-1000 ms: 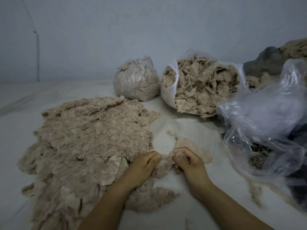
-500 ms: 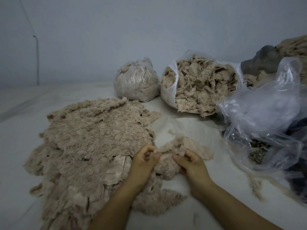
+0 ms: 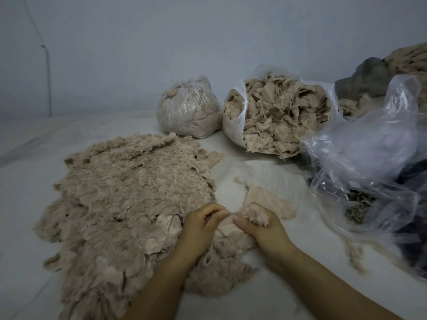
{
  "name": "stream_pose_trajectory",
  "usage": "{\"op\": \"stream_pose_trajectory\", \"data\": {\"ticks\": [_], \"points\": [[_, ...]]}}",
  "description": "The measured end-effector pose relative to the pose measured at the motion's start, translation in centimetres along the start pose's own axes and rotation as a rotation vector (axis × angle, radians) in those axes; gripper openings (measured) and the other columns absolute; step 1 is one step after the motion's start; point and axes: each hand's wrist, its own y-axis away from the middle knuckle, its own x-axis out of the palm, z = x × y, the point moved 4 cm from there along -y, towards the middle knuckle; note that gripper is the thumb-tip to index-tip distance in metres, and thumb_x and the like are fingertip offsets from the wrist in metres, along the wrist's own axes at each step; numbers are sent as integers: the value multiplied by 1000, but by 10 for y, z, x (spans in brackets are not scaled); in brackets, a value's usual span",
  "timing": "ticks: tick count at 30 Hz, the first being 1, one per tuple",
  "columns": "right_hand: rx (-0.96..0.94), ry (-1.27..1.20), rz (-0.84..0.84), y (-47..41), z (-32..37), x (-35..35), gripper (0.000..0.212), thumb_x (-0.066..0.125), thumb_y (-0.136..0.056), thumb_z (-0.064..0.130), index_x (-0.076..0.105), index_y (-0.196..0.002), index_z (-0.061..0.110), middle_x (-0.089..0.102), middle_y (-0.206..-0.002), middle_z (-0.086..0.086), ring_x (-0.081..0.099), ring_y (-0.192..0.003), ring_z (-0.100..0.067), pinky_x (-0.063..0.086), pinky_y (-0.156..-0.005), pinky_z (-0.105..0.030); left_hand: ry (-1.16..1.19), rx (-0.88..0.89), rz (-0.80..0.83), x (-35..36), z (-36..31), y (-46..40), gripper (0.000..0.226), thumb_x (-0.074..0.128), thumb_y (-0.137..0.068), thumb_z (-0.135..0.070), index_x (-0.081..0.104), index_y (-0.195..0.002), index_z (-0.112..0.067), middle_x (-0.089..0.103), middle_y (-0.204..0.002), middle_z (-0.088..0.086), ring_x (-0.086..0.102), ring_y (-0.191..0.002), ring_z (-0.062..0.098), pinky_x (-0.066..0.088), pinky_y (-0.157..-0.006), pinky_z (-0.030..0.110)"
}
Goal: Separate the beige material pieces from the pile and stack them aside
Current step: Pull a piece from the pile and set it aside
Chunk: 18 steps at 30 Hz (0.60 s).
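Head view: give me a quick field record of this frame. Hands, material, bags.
left hand: closed on the beige piece
right hand: closed, fluffy tuft showing in the fist
held piece: beige, stretched between both hands
spread layer: fluffy beige pieces, left of hands
open bag: white, full of beige scraps, rear centre
tied bag: clear, closed, left of open bag
loose plastic bag: clear, crumpled, right
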Motion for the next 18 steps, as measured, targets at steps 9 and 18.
{"op": "stream_pose_trajectory", "data": {"ticks": [9,18], "points": [[119,-527,-43,-11,4,-14,24,64,-72,3,60,-95,-4,70,-95,-20,71,-82,-26,60,-69,-36,-84,-105,-82,-22,10,-8,23,52,-93,-32,60,-73,-24,56,-67,-11,51,-62,-1,41,-61,17],[212,-221,165,-9,5,-15,36,72,-77,19,68,-107,-1,70,-102,-22,68,-90,-33,57,-75,-38,-83,-110,272,6,6,3,26,67,-87,-21,57,-63,-22,44,-56,-14,39,-53,2,33,-53,17]]}}
